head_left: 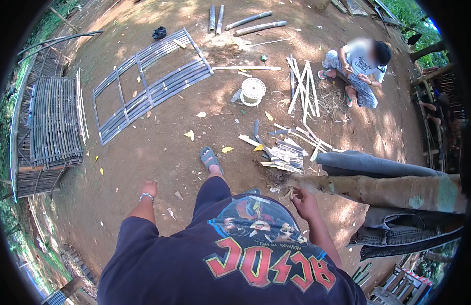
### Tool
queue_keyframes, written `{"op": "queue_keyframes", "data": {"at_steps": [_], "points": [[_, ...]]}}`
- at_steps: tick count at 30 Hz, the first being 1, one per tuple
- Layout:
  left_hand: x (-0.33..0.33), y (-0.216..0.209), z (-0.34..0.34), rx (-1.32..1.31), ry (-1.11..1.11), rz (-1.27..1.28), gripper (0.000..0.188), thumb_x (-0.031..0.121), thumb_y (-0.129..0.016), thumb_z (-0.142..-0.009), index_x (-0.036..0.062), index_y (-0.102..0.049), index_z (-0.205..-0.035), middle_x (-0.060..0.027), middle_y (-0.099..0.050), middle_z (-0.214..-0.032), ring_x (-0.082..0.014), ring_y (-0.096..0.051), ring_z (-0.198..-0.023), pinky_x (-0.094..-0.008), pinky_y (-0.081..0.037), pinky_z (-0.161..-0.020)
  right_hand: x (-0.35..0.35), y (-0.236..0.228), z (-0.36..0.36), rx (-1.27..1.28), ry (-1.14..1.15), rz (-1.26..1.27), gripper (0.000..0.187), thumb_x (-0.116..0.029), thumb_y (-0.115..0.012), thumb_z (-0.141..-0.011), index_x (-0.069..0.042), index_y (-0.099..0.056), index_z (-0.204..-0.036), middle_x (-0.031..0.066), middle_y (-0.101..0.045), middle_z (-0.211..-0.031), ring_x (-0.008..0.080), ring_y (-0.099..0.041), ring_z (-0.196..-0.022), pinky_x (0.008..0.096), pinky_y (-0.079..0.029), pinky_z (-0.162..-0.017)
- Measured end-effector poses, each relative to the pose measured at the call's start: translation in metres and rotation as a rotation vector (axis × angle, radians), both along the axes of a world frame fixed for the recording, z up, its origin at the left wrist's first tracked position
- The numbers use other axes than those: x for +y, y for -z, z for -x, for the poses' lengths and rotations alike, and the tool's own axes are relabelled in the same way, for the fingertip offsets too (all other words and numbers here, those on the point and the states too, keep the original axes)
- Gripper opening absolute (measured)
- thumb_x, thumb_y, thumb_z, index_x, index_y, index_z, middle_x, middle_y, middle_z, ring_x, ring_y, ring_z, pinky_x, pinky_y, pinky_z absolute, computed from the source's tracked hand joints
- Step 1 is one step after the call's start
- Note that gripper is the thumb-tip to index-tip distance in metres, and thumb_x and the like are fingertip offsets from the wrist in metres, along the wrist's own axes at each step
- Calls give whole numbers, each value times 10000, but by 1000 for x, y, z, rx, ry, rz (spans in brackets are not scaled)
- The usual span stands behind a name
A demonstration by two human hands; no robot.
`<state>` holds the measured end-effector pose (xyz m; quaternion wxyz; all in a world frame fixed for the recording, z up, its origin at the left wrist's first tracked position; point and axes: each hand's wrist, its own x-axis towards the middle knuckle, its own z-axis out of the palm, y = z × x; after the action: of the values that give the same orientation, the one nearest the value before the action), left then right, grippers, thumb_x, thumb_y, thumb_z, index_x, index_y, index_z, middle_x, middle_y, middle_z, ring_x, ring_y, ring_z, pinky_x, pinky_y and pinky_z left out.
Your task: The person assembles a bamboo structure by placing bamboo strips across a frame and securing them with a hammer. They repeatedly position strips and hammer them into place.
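Observation:
My right hand [305, 202] is beside the base of a pale tree trunk [398, 192], its fingers loosely bent and apart, with nothing visible in them. My left hand [149, 190], with a beaded bracelet on its wrist, hangs over the bare ground at my left side. Its fingers are mostly hidden from above. Beyond the right hand lies a heap of short split bamboo pieces [287, 155]. One of my sandalled feet [211, 161] is set forward between the hands.
Grey cloth [378, 163] and dark jeans [408, 229] hang by the trunk. A bamboo frame [146, 84] lies ahead left, near a slatted bamboo structure [55, 119]. A white spool [253, 91] stands ahead. A person [357, 68] squats at right by long bamboo strips [302, 89]. Bamboo poles [261, 26] lie farther off.

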<state>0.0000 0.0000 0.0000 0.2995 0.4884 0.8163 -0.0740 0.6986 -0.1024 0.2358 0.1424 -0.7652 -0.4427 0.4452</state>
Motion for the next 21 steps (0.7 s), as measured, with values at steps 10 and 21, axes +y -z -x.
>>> {"op": "queue_keyframes", "data": {"at_steps": [10, 21], "points": [[97, -58, -106, -600, 114, 320, 574, 428, -710, -938, -30, -664, -1281, -181, -736, -1192, -267, -695, -1111, -368, -515, -993, 197, 31, 59, -108, -55, 76, 489, -272, -742, -917, -55, -629, -1341, 169, -744, -1166, 329, -724, -1051, 401, -560, -929], [285, -71, 112, -533, -673, -241, 325, 405, -638, -989, 116, -667, -1135, 7, -649, -983, -127, -600, -854, -310, -455, -731, 259, 133, 89, -260, -97, 304, 534, -361, -773, -869, -79, -679, -1312, 212, -746, -1122, 326, -724, -1029, 389, -550, -928]]}}
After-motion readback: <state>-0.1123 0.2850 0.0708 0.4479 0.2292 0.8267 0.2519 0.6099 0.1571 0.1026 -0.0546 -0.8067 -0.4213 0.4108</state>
